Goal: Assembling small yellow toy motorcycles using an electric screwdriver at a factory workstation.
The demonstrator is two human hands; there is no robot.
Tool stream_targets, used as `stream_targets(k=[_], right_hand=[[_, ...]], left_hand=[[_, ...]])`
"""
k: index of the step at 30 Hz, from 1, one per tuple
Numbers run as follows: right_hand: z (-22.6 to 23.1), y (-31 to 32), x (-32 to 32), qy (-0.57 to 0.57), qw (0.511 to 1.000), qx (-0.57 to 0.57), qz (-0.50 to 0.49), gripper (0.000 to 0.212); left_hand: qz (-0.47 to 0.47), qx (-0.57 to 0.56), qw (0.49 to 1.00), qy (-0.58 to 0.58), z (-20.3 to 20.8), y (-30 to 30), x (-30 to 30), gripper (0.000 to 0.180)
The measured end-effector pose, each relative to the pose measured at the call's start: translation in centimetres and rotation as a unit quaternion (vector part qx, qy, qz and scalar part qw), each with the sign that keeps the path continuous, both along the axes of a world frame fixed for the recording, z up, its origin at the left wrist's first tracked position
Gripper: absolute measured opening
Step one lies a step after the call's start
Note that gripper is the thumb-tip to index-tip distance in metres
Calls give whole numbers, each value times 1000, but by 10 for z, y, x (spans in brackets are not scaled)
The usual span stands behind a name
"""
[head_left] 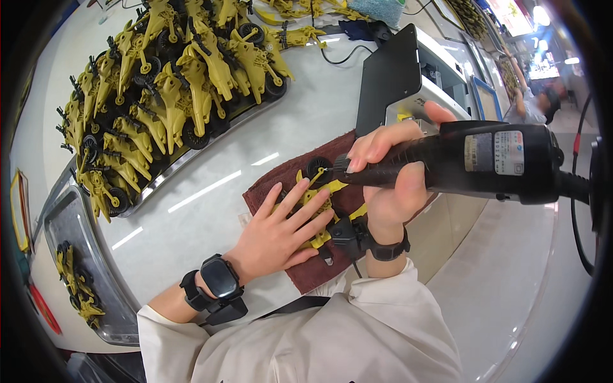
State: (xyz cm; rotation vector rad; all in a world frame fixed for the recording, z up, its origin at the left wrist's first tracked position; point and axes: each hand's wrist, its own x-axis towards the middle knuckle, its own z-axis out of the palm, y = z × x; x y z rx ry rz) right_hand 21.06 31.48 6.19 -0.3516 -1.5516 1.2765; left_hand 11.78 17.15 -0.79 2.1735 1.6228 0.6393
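Left hand [278,233]: fingers straight, slightly spread, laid palm-down over a yellow-and-black plastic vehicle-like part [321,239], pinning it to the cloth; grasp beneath the palm hidden. Right hand [389,166]: fingers and thumb closed around the barrel of a black cylindrical electric screwdriver [463,159], held roughly level, cord trailing right. Driver's thin bit points at the part just beside its black ribbed wheel [316,167]; contact too small to tell.

Part lies on a maroon cloth [313,277], wheel close to the cloth's far edge. Cloth sits on a glossy white worktop [306,105], toward its near edge. Black strapped watch-like device [219,276] on left wrist; black boxy device [348,236] at the right.

Farther out: shiny metal tray [167,181] toward worktop's far left corner, heaped with similar yellow-and-black plastic parts [172,102]. Smaller grey metal tray [83,223] by the left edge, few yellow pieces [78,287] inside. Black-panelled white box [389,76] beyond the cloth, near the right edge.
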Motion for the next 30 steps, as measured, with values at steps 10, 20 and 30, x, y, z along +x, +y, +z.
stream_targets(k=[10,20,30], right_hand=[[-15,9,-3,-21,999,-38,11,66],[-24,17,-6,61,990,-86,96,59],[22,3,18,119,982,130,70,75]], left_hand=[[-3,-5,1000,1,0,1,1,70],[1,-3,1000,1,-1,2,-1,69],[8,-25,1000,1,-2,-1,1,65]])
